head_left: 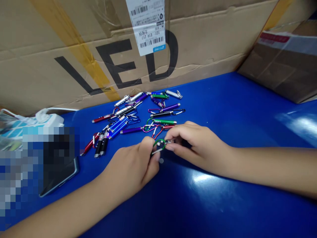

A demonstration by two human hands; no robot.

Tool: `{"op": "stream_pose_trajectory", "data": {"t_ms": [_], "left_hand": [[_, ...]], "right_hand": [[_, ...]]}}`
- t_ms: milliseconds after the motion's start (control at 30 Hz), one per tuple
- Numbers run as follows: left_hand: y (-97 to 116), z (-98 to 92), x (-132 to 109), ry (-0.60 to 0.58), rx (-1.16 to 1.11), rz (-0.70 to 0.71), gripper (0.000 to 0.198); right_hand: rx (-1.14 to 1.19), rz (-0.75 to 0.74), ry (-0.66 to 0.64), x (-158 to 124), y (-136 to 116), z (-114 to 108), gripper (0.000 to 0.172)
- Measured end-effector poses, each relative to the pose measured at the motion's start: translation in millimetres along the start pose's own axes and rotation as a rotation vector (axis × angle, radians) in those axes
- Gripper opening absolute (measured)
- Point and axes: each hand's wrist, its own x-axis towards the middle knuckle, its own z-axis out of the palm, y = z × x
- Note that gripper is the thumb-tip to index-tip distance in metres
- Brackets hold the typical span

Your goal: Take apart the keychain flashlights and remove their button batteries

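My left hand (133, 167) and my right hand (195, 143) meet over the blue table (223, 132). Between their fingertips is a small green carabiner clip (159, 145), pinched by my left thumb and finger on its left side. My right fingers are closed on the silver end piece joined to it at the right. Just behind the hands lies a scattered heap of small keychain flashlights (138, 114) in blue, purple, green, red, black and silver, many with carabiners attached.
A big cardboard box (74, 49) marked "LED" with a shipping label stands behind the heap. Another carton (284, 62) sits at the back right. A dark phone (61, 180) lies at the left, with a white power strip (48, 119) beyond it.
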Motion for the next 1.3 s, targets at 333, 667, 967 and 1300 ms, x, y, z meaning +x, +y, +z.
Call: {"op": "stream_pose_trajectory", "data": {"t_ms": [333,667,967,1300], "left_hand": [[3.6,2.5,6.1,0.085,0.301,0.009,0.013],[8.3,6.1,11.5,0.192,0.416,-0.009,0.011],[6.3,-3.1,9.9,0.091,0.349,-0.058,0.016],[-21.2,-10.2,6.8,-0.03,0.449,0.187,0.021]], "right_hand": [[0.009,-0.001,-0.005,0.9,-2.4,3.3,0.011],[0.287,0.192,0.022,8.2,-6.0,4.2,0.022],[-0.092,-0.182,-0.08,4.5,3.1,0.5,0.012],[-0.356,-0.267,-0.133,2.7,18.7,-9.4,0.022]]}}
